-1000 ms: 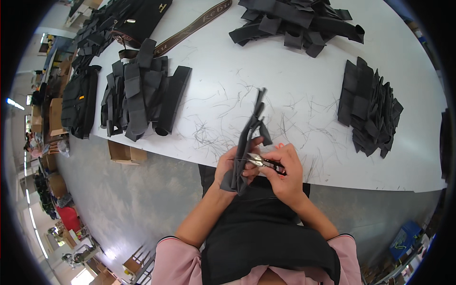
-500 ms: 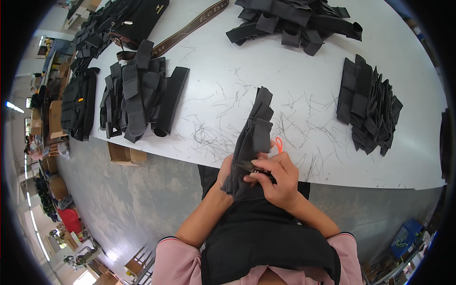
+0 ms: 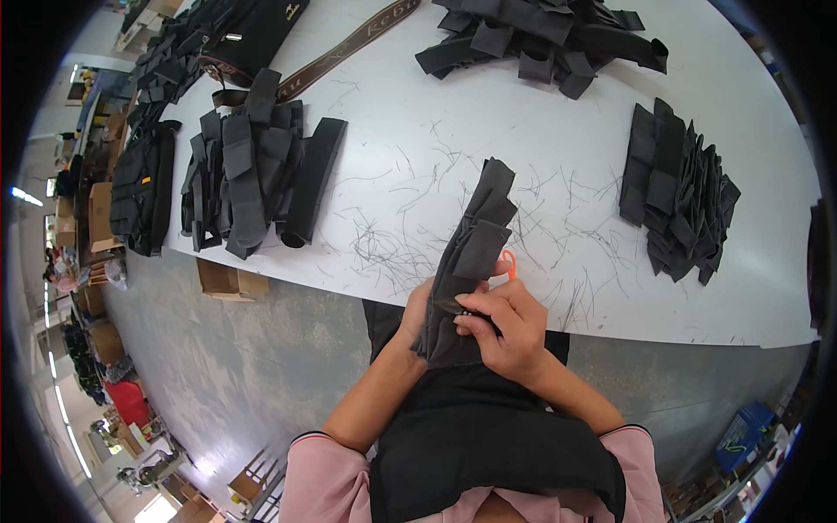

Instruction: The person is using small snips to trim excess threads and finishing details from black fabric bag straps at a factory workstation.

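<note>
The left hand (image 3: 417, 312) grips folded fabric (image 3: 476, 248); right-hand fingers (image 3: 501, 307) pinch snips (image 3: 479, 317). Past its near edge, the worktop (image 3: 392, 126) has open room.

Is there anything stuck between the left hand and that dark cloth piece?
Nothing visible: the left hand holds the dark cloth piece directly. The right hand is at its front, not in between.

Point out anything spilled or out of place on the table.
Thin dark threads lie scattered across the smooth white tabletop, on both sides of the held, folded dark grey fabric strip; they look untidy against the heaped dark fabric pieces at right.
</note>
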Motion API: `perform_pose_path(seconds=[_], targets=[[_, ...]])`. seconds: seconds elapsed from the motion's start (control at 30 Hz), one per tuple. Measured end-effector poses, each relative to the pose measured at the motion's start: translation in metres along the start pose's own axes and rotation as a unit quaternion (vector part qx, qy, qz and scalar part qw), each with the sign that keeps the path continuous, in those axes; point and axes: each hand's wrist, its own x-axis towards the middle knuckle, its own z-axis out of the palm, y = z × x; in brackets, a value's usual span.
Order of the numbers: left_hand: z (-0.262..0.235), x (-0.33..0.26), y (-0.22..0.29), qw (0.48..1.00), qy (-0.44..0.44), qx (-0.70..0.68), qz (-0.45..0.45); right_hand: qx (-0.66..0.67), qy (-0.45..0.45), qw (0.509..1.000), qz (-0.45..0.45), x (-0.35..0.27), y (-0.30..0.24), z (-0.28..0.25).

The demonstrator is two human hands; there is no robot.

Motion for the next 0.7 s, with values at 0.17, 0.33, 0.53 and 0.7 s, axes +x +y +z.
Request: perform_pose_path(seconds=[0.17, 0.33, 0.53, 0.7], targets=[[0.006, 0.003, -0.003, 1.000, 0.011, -0.020, 0.011, 0.001, -0.011, 1.000, 0.026, 0.001, -0.003, -0.003], [-0.016, 0.000, -0.001, 0.973, -0.091, 0.161, 0.141, 0.139, -0.006, 0.972, 0.187, 0.007, -0.013, -0.021], [0.015, -0.014, -0.003, 0.951, -0.070, 0.179, 0.242, 0.348, -0.020, 0.882, 0.316, 0.007, -0.009, -0.005], [0.003, -0.014, 0.008, 0.958, -0.088, 0.159, 0.222, 0.059, -0.005, 0.976, 0.210, 0.010, -0.014, -0.030]])
